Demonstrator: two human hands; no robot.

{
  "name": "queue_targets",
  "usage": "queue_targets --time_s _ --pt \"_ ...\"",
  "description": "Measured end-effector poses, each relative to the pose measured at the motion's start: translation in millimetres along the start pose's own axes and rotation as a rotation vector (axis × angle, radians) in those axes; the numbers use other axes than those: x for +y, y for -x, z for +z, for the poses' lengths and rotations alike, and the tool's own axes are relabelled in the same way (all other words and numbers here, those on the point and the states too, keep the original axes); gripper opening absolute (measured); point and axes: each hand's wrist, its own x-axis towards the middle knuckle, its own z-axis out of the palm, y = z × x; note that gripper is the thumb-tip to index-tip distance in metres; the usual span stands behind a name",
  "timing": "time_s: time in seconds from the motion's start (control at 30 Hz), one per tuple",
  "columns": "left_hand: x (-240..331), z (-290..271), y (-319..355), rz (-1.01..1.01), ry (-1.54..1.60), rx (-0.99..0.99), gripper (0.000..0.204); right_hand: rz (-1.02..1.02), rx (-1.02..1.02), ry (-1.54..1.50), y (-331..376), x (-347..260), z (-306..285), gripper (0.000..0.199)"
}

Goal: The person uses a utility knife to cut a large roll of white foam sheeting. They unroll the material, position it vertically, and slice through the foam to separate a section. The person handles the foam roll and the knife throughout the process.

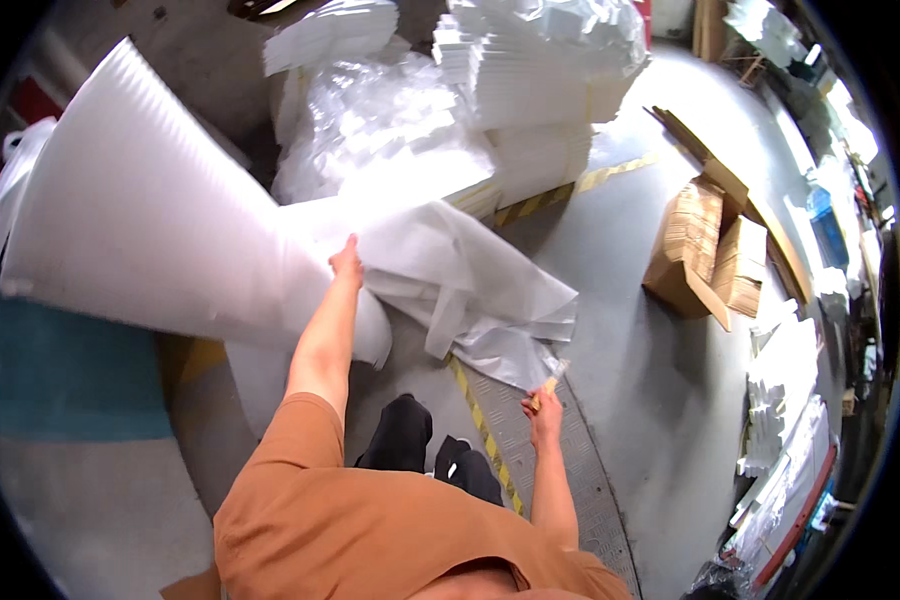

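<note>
The left hand grips the loose end of thin white foam sheet where it leaves the large foam roll, fingers closed over its edge so the sheet is held raised off the roll. Below and right of the roll, the right hand pinches a small tan tool, perhaps a cutter, at the sheet's hanging corner; flattened cardboard boxes lie far right of the roll.
</note>
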Motion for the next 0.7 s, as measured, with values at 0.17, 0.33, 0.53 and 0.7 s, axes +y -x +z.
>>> queue_targets --time_s 0.17,0.33,0.53,0.7 --pt "12 26 -86 -0.204 0.297 0.106 0.126 -0.083 0.36 -0.057 -9 -43 -45 0.02" --pt "42 24 -141 -0.225 0.349 0.447 0.099 0.02 0.661 -0.078 8 -32 -47 0.021" --pt "92 27 -207 0.015 0.141 0.295 0.057 0.13 0.596 0.013 6 -24 30 0.023" --pt "153 204 -185 -0.015 0.379 -0.325 0.035 0.019 0.326 -0.076 -28 -72 125 0.027"
